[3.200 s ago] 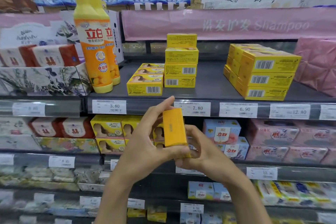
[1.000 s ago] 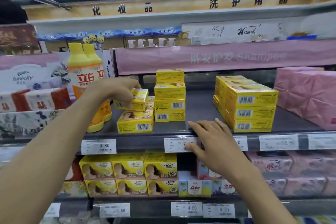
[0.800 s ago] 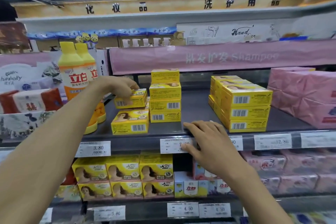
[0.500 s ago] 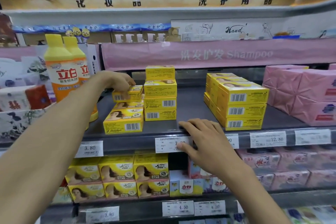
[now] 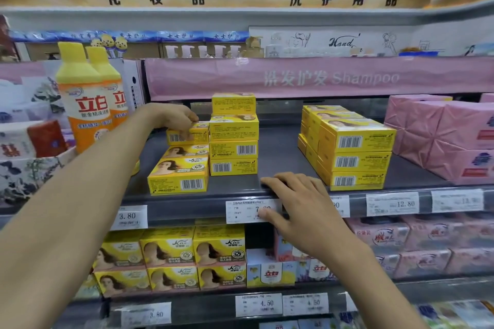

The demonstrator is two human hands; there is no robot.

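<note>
My left hand (image 5: 173, 118) reaches onto the dark shelf (image 5: 283, 152) and grips a small yellow box (image 5: 196, 136), holding it on top of a row of the same yellow boxes (image 5: 179, 176). Right beside it stands a stack of yellow boxes (image 5: 234, 139). My right hand (image 5: 299, 203) rests on the shelf's front edge, fingers spread over the lip and thumb on a white price tag (image 5: 247, 211).
Two yellow-orange detergent bottles (image 5: 85, 99) stand left of my left hand. A bigger stack of yellow boxes (image 5: 352, 152) and pink packs (image 5: 443, 136) fill the shelf's right side. More yellow boxes (image 5: 171, 256) sit on the shelf below. A pink banner (image 5: 294, 77) hangs above.
Three seconds ago both hands held one yellow box in front of the shelves. My left hand has since carried it onto the shelf row; my right hand went to the shelf edge and stayed.
</note>
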